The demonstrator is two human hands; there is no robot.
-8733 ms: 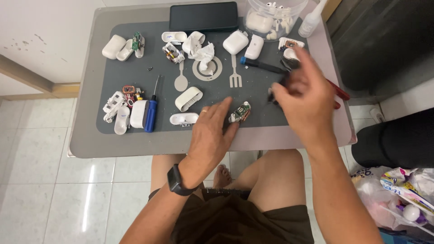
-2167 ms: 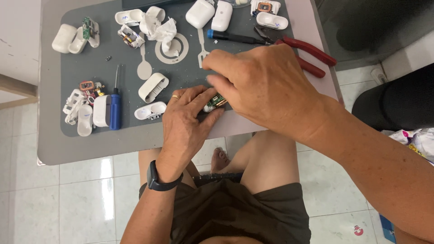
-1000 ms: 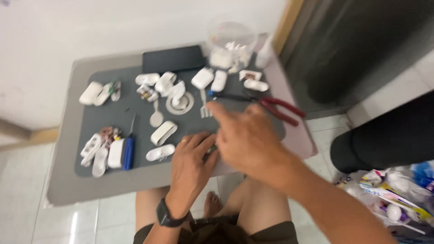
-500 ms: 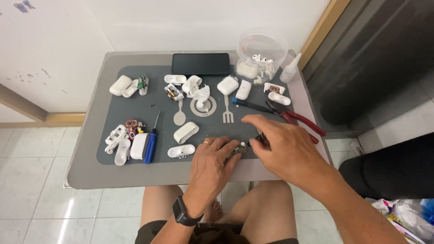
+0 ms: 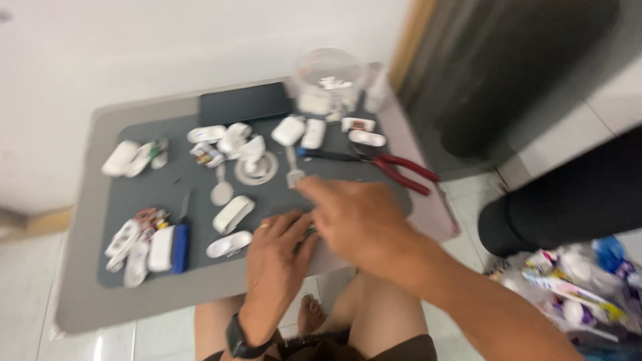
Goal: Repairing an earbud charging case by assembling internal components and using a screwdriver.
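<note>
— What sits between the hands?
— A small part (image 5: pixel 311 232), mostly hidden and blurred, at the worktop's (image 5: pixel 87 294) near edge on the dark mat (image 5: pixel 194 184).
— The fingers?
— The left hand (image 5: pixel 277 257) lies curled beside it; the right hand (image 5: pixel 358 217) covers it. Whether either grips it, I cannot tell.
</note>
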